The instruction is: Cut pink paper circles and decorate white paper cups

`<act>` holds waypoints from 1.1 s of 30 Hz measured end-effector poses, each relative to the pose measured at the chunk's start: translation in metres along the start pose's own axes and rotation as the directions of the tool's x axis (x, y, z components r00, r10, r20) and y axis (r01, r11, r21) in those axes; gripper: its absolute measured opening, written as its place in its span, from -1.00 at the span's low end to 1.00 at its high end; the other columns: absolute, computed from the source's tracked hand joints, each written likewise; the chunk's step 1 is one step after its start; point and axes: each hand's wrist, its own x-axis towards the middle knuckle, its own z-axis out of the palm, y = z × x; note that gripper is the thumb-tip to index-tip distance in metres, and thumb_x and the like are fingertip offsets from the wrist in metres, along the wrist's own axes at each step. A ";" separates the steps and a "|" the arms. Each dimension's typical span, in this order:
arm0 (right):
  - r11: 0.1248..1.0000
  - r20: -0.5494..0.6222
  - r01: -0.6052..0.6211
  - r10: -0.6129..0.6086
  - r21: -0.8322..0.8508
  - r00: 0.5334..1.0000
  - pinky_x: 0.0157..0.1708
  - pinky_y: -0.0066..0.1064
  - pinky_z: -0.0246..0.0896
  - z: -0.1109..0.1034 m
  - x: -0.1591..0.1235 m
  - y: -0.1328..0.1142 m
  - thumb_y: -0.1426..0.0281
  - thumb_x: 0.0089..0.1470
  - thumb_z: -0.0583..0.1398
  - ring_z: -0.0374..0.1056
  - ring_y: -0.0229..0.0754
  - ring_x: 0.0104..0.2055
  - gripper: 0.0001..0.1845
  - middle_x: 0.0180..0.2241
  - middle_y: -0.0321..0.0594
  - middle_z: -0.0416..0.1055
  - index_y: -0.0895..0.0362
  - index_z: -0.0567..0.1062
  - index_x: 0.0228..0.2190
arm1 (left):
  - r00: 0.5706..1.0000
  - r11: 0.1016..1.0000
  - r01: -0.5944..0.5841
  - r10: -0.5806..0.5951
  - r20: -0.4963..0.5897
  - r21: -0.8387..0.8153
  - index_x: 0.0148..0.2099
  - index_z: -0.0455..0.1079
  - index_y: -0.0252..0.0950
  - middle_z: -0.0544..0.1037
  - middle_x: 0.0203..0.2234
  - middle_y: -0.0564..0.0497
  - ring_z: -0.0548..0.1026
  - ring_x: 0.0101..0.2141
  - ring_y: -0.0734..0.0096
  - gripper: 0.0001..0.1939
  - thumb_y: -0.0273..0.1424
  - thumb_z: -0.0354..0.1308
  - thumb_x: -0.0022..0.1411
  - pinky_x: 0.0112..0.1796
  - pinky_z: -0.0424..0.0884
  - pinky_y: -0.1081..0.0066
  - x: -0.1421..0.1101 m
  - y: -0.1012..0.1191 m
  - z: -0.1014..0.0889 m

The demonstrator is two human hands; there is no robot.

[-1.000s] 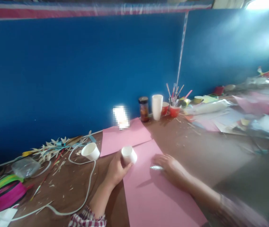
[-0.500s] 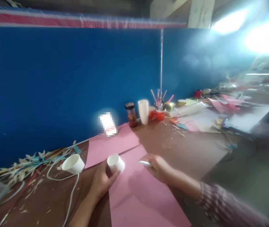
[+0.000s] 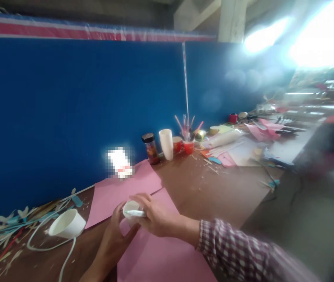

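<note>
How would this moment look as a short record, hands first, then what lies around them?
Left hand: fingers around a white cup
Right hand: holding a pen at the cup's mouth
Contact of pen and cup: cannot tell
Below hands: pink sheet
Beyond hands: second pink sheet
Person's left: another white cup
Along wall: lidded jar, tall white cup, red cup holding sticks

A craft workshop: long worktable (image 3: 205,196), paper scraps (image 3: 258,132), red cup of sticks (image 3: 188,147), bare pillar (image 3: 232,23).
</note>
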 end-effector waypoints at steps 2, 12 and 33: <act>1.000 -0.019 -0.024 0.024 0.010 1.000 -0.13 -0.31 0.31 -0.001 -0.001 0.002 0.42 0.09 0.18 0.37 -0.11 -0.10 -0.36 0.07 -0.10 0.26 0.01 0.13 0.18 | 0.999 0.999 -0.012 0.013 0.034 -0.039 0.23 -0.01 -0.21 0.37 0.06 -0.20 0.39 0.03 0.03 -0.29 -0.15 0.18 0.12 -0.04 0.36 0.07 0.002 0.003 0.006; 0.985 -0.303 -0.169 0.156 -0.016 0.940 -0.31 -0.42 0.30 -0.049 -0.006 0.031 0.29 -0.03 0.28 0.36 -0.23 -0.30 -0.45 -0.09 -0.20 0.38 0.02 0.33 0.02 | 0.985 0.999 0.003 0.006 0.171 -0.054 0.30 -0.11 -0.22 0.24 0.18 -0.22 0.27 0.15 0.05 -0.23 -0.13 0.12 0.15 0.07 0.26 0.05 0.010 0.024 0.035; 0.971 -0.481 -0.223 0.158 -0.081 0.862 -0.12 -0.32 0.28 -0.091 -0.017 0.040 0.35 0.21 -0.04 0.35 -0.16 -0.16 -0.69 -0.18 -0.15 0.40 0.09 0.45 -0.14 | 0.977 0.976 -0.199 0.204 -0.053 0.084 0.00 0.39 -0.16 0.50 -0.04 -0.08 0.43 -0.01 0.03 -0.57 -0.13 0.15 0.10 0.02 0.36 0.04 0.007 0.026 0.040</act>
